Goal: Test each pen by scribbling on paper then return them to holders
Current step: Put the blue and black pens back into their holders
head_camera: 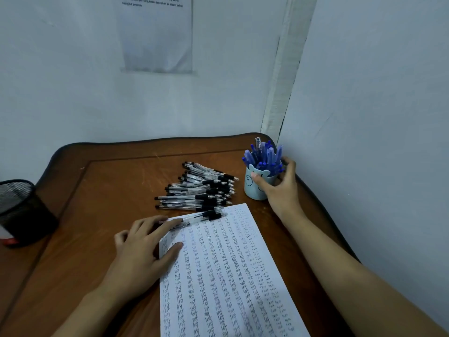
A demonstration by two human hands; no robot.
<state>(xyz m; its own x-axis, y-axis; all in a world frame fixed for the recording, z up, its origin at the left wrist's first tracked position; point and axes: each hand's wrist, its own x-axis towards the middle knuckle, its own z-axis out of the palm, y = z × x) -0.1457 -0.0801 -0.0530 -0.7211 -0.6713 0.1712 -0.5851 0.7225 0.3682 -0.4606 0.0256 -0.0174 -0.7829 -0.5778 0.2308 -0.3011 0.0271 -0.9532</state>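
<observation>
A white sheet of paper covered in rows of scribbled words lies on the brown table. My left hand rests flat on the paper's top left corner, its fingertips touching a black-capped pen that lies across the sheet's top edge. Behind the sheet is a pile of several clear pens with black grips. My right hand grips a pale blue bear-faced cup packed with several blue pens at the back right corner.
A black mesh holder stands at the table's left edge. White walls close in behind and on the right, with a printed sheet taped to the back wall. The cup stands close to the right wall.
</observation>
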